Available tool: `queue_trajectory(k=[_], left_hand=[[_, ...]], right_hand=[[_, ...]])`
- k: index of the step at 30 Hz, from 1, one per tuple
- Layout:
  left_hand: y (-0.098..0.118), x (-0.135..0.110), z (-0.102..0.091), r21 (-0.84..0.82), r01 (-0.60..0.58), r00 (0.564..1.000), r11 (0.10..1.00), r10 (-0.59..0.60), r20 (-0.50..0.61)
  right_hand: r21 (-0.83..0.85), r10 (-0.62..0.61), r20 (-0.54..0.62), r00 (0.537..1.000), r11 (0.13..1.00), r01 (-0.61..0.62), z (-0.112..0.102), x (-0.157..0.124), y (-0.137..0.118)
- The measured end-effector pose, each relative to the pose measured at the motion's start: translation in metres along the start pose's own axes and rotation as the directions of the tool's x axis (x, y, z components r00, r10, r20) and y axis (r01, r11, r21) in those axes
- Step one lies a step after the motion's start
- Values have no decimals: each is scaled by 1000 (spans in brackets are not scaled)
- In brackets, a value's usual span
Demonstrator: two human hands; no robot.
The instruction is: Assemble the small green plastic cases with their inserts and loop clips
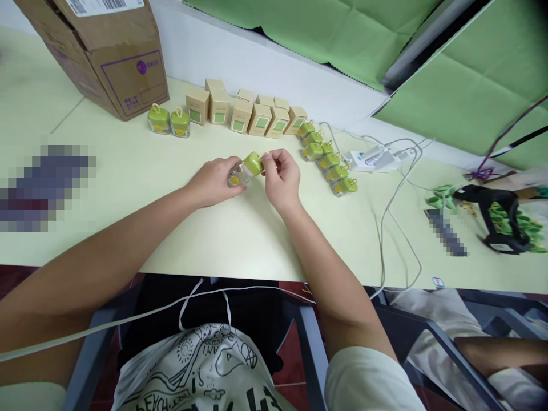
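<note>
Both my hands meet over the middle of the pale table (128, 177). My left hand (214, 181) is closed around a small clear case with a yellow spot (237, 178). My right hand (280, 178) pinches the green gadget (253, 164) that sits at the top of that case. A row of several similar green gadgets (327, 160) lies just right of my right hand. Two more green gadgets (169, 121) stand at the far left, beside several small tan boxes (246, 114).
A large cardboard box (103, 51) stands at the back left. A white power strip with grey cables (377, 157) lies at the right, and a black holder with green loops (505, 220) further right. Another person's arm (505, 351) rests at the lower right.
</note>
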State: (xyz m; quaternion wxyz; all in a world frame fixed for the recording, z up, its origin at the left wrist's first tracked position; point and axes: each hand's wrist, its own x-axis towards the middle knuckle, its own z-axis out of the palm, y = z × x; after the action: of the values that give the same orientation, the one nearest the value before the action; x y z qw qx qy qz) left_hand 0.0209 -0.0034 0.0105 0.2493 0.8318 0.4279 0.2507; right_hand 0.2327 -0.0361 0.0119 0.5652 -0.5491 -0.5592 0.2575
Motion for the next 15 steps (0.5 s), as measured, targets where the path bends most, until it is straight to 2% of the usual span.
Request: queue_trajectory(k=[3, 7, 12, 15], left_hand=[[-6, 2, -1, 8, 63, 998, 998, -63, -20], [-15, 6, -4, 50, 155, 984, 987, -149, -102], [-27, 11, -4, 134, 225, 964, 965, -201, -172], [-31, 12, -1, 141, 207, 962, 968, -175, -208]], right_hand=[[70, 54, -66, 996, 996, -49, -7, 9, 2], [204, 248, -98, 964, 953, -224, -13, 20, 9], [380, 513, -31, 858, 800, -464, -9, 23, 5], [474, 615, 47, 787, 680, -560, -7, 21, -2]])
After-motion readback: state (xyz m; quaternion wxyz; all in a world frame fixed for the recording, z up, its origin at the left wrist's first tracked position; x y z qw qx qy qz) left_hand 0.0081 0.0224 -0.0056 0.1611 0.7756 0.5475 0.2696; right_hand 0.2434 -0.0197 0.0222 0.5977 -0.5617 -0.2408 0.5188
